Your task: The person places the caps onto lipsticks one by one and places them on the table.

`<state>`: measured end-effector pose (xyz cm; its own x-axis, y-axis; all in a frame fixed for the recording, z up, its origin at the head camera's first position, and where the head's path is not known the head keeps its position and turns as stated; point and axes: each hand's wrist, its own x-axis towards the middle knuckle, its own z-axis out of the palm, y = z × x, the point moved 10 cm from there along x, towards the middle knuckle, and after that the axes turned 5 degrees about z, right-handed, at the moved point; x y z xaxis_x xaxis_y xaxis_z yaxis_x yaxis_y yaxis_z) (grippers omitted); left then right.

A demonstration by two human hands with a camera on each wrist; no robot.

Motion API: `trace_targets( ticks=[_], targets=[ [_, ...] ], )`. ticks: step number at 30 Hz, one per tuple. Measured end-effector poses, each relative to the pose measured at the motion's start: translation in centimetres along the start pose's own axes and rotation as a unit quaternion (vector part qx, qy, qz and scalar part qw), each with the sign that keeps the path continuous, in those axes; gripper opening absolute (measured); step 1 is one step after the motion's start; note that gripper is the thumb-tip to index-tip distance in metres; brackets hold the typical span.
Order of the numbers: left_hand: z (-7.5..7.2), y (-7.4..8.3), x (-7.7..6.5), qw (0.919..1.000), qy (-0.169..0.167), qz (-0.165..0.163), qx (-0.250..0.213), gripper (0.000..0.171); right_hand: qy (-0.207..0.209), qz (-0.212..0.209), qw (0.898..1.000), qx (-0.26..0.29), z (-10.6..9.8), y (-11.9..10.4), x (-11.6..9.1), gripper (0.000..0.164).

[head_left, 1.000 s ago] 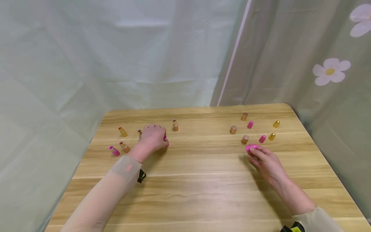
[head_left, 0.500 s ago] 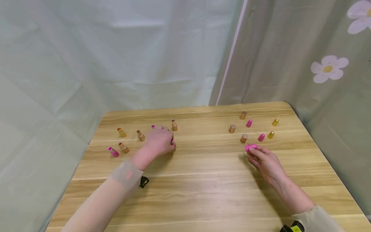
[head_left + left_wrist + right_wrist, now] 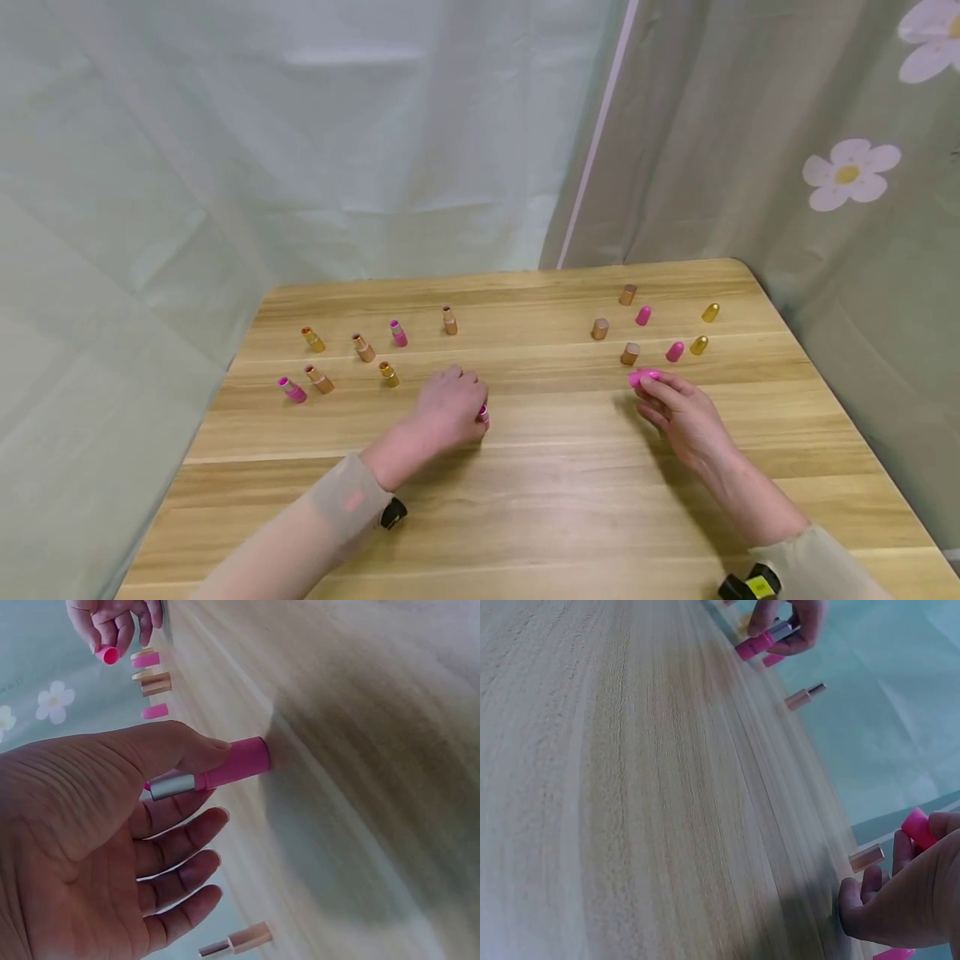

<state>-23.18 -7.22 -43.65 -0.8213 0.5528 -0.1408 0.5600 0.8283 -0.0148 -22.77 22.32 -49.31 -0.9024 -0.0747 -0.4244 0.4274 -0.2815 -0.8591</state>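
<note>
My left hand (image 3: 450,408) pinches an uncapped pink lipstick (image 3: 238,761) between thumb and forefinger, its silver collar showing; the other fingers are spread loosely. The lipstick is held upright, low over the wooden table. On the right side, my right hand (image 3: 693,425) holds a pink lipstick cap (image 3: 642,378) by thumb and fingers, tilted on its side, its open end facing the left hand. Behind the left hand stand a gold lipstick (image 3: 388,374) and a pink lipstick (image 3: 398,334). A copper cap (image 3: 630,354) stands just beyond the held cap.
More uncapped lipsticks stand at the left, among them a pink one (image 3: 292,390), a copper one (image 3: 318,380) and a gold one (image 3: 312,340). Pink caps (image 3: 675,351), gold caps (image 3: 699,345) and copper caps stand at the back right. A curtain (image 3: 405,167) hangs behind the table (image 3: 555,517).
My left hand has carried the pink lipstick from among the standing ones toward the right and nearer to me. My right hand stays nearly in place with the cap.
</note>
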Motion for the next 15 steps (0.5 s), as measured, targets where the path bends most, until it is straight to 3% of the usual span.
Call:
trace_targets(
  ticks=[3,6,11,15],
  targets=[
    [0.2,-0.2,-0.3,0.9991,0.020,0.000,-0.036,0.023,-0.001,0.002,1.000,0.000,0.1,0.0,0.0,0.007],
    [0.7,-0.7,-0.8,0.9934,0.046,-0.007,-0.104,0.022,-0.002,0.004,1.000,0.000,0.3,0.1,0.0,0.007],
    [2.1,-1.9,-1.8,0.9707,0.084,-0.038,-0.222,0.020,-0.001,0.005,1.000,0.003,0.3,0.2,0.0,0.007],
    [3.0,-2.4,-2.1,0.9541,0.103,-0.053,-0.276,0.017,-0.003,0.005,1.000,0.004,0.5,0.3,0.1,0.007]
  ],
)
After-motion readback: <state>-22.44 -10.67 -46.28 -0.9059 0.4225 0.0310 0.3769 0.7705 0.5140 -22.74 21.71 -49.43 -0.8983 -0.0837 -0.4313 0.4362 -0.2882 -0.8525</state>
